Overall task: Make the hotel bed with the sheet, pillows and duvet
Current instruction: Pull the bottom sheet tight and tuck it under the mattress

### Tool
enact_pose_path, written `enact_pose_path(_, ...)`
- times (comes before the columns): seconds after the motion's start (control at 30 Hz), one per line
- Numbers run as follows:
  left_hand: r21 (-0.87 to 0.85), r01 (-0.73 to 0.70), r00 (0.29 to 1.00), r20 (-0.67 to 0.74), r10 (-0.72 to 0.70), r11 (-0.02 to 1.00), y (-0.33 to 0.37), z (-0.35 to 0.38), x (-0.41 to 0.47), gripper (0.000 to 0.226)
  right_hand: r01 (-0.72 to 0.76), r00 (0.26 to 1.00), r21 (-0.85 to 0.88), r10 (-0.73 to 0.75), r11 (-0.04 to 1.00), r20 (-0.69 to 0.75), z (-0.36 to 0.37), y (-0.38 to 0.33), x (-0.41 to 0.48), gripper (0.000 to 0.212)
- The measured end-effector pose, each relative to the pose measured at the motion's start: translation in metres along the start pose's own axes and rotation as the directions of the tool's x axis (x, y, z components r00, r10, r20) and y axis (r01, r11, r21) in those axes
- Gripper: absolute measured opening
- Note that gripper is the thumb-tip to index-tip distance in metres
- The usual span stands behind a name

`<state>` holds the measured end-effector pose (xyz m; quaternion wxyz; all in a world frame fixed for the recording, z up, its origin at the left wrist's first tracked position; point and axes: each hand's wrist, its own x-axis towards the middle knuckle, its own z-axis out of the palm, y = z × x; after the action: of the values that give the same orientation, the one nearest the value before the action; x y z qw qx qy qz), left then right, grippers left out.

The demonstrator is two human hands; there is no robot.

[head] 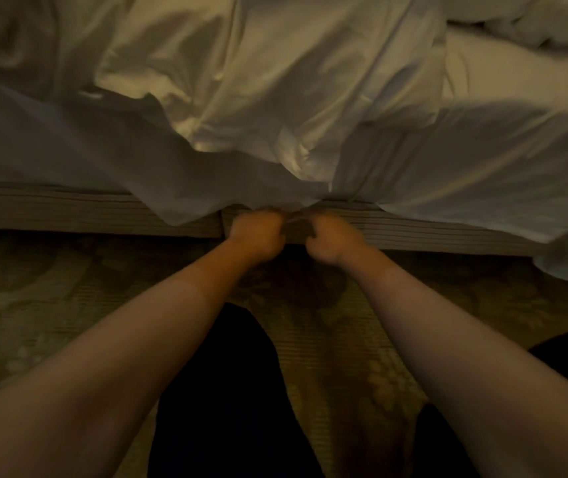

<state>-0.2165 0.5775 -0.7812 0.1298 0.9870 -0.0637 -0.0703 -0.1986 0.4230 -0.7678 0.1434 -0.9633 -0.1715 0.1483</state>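
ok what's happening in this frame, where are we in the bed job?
A person stands at the bed's edge, both arms out. The left hand and right hand are fisted close together on the near edge of the white sheet, at the mattress side. The sheet is rumpled and hangs unevenly over the edge, not yet smoothed or tucked. More bunched bedding lies at the far right. No pillows in view.

- Two hands were counted: the left hand and the right hand.
- One bed was seen.
- One duvet lay bunched.
- One sheet hung over the edge.
- Two dark trouser legs showed below.
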Motion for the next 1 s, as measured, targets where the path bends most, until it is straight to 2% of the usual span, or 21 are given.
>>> enact_pose_path(0.2, 0.009, -0.064, 0.992, -0.107, 0.065, 0.998, -0.011, -0.01, -0.018, 0.049, 0.031, 0.999, -0.043, -0.032, 0.999, -0.006, -0.003, -0.019, 0.004, 0.058)
enact_pose_path(0.4, 0.069, -0.041, 0.998, -0.046, 0.045, 0.997, -0.023, -0.028, -0.02, 0.055, 0.063, 0.998, -0.104, -0.059, 0.993, 0.037, -0.019, -0.037, 0.017, 0.057)
enact_pose_path(0.67, 0.132, -0.046, 0.999, 0.017, 0.044, 0.99, -0.033, -0.023, 0.006, 0.06, -0.014, 0.985, -0.181, 0.045, 0.983, 0.165, -0.009, -0.029, 0.038, 0.069)
enact_pose_path(0.83, 0.116, 0.049, 0.999, -0.02, -0.047, 0.992, -0.041, -0.007, 0.037, 0.048, -0.002, 0.983, -0.156, 0.03, 0.988, 0.183, 0.009, -0.025, 0.065, 0.068)
enact_pose_path(0.9, 0.136, 0.105, 0.992, -0.086, -0.093, 0.985, -0.036, -0.007, 0.048, 0.04, 0.006, 0.988, -0.131, 0.015, 0.991, 0.153, 0.012, -0.023, 0.072, 0.062)
enact_pose_path(0.97, 0.11, 0.217, 0.969, -0.143, -0.201, 0.97, -0.034, -0.009, 0.052, 0.034, 0.004, 0.994, -0.149, 0.011, 0.989, 0.104, 0.012, -0.024, 0.08, 0.053)
enact_pose_path(1.0, 0.103, 0.188, 0.975, -0.141, -0.173, 0.977, -0.037, -0.008, 0.054, 0.035, -0.003, 0.997, -0.16, 0.016, 0.987, 0.076, 0.01, -0.026, 0.082, 0.05)
